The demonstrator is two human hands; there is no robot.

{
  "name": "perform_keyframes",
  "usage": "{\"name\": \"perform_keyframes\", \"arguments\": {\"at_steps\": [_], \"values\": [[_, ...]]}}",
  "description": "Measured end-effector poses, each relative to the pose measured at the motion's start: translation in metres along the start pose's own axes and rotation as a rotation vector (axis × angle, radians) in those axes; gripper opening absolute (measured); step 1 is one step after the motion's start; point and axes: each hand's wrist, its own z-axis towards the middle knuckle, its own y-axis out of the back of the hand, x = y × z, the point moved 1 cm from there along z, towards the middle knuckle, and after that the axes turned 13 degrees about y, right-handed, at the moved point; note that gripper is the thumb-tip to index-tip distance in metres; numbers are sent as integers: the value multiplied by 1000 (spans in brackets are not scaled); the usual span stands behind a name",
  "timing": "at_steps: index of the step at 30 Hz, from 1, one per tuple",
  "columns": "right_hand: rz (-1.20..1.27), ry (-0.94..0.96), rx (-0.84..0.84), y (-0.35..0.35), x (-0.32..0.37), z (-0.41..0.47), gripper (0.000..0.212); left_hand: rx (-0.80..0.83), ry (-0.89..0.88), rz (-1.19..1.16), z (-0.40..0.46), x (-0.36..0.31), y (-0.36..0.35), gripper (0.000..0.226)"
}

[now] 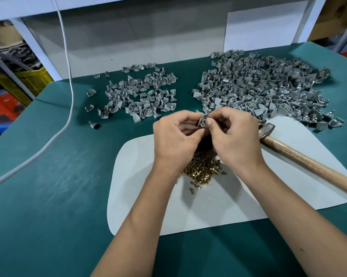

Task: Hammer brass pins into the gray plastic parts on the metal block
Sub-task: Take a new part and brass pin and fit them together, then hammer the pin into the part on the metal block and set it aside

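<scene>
a green mat covers the table, and a white sheet with rounded corners lies on it near the front. a white cable hangs down at the left and curves across the mat. a white panel stands at the back, and a yellow crate sits off to the left, beyond the table edge.

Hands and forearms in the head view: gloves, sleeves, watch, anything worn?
Nothing worn that shows. The left hand and right hand are bare, with no gloves, rings or tape visible. Both forearms are bare down to the bottom edge of the frame, with no sleeve, cuff, watch or bracelet in view. Fingernails are short and unpainted. Anything above the elbows is out of frame.
</scene>
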Motion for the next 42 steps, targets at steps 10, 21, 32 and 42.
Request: {"name": "perform_keyframes", "arguments": {"at_steps": [10, 21, 32, 42], "values": [[-646, -270, 512, 96, -41, 25, 18, -94, -136, 348, 0, -1, 6, 21], [-569, -303, 587, 107, -51, 24, 45, -61, -42, 416, 15, 14, 16, 14], [-323, 16, 506, 36, 5, 37, 25, -20, 79, 225, 21, 18, 14, 6], [-472, 133, 503, 31, 16, 38, 24, -7, 112, 196, 22, 19, 16, 12]]}}
